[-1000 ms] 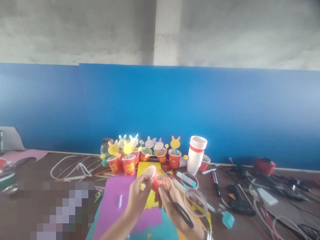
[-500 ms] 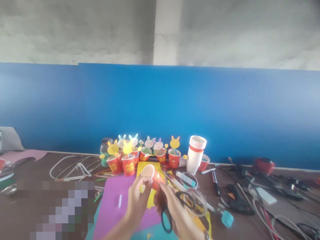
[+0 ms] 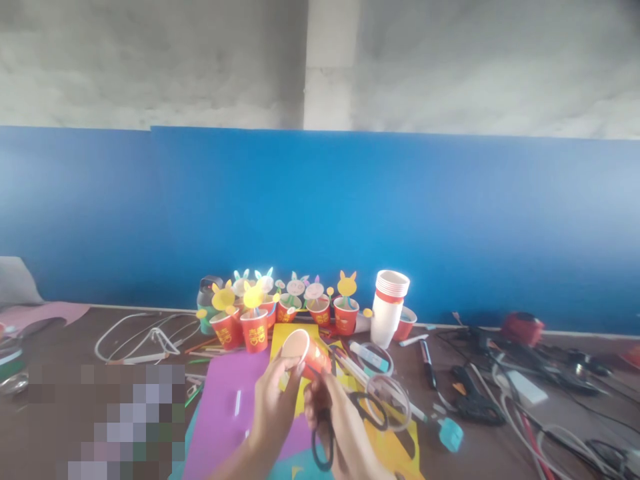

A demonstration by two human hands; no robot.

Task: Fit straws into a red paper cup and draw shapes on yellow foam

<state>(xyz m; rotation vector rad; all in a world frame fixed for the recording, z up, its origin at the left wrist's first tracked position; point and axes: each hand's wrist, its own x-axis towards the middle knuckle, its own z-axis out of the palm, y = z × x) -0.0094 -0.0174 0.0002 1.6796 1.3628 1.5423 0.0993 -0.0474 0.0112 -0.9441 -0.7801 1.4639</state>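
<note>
A red paper cup (image 3: 316, 352) with a white inside is tipped on its side, its mouth turned toward the left. My left hand (image 3: 273, 397) is closed around the cup near the rim. My right hand (image 3: 340, 413) grips black-handled scissors (image 3: 376, 400), whose finger loops stick out on both sides of the hand. The blade end lies against the cup's lower side; whether it goes through the wall I cannot tell. Under both hands are a purple sheet (image 3: 227, 393) and a yellow sheet (image 3: 295, 331).
Several red cups (image 3: 255, 331) with paper animal heads stand along the back. A tall stack of white cups (image 3: 387, 313) stands right of them. Further right lie a marker (image 3: 429, 363), a black glue gun (image 3: 477, 398) and tangled cables. A white cord (image 3: 103, 340) lies left.
The right hand and scissors have turned slightly, and a blade now shows against the cup's side. The left hand still holds the cup. The whole view has shifted a little.
</note>
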